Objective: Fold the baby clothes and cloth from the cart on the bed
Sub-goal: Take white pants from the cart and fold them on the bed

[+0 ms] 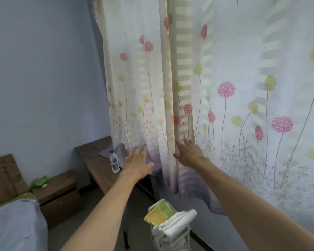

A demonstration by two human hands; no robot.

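A white cart (184,234) stands at the bottom centre, below my arms. On its top lie a yellow and green cloth (159,212) and a stack of white baby clothes (178,221). Both arms stretch forward above the cart toward the flowered curtain (225,105). My left hand (137,163) is spread, fingers straight, at the curtain's purple hem. My right hand (188,153) is also spread, fingertips at the curtain's fold. Neither hand holds anything. A corner of the bed (14,225) with a grey-blue sheet shows at the bottom left.
A brown wooden desk (96,160) under the curtain carries a clear water bottle (114,161) and a purple cloth. A wooden bedside cabinet (58,194) with a green item stands by the headboard (2,176). Grey floor runs between bed and cart.
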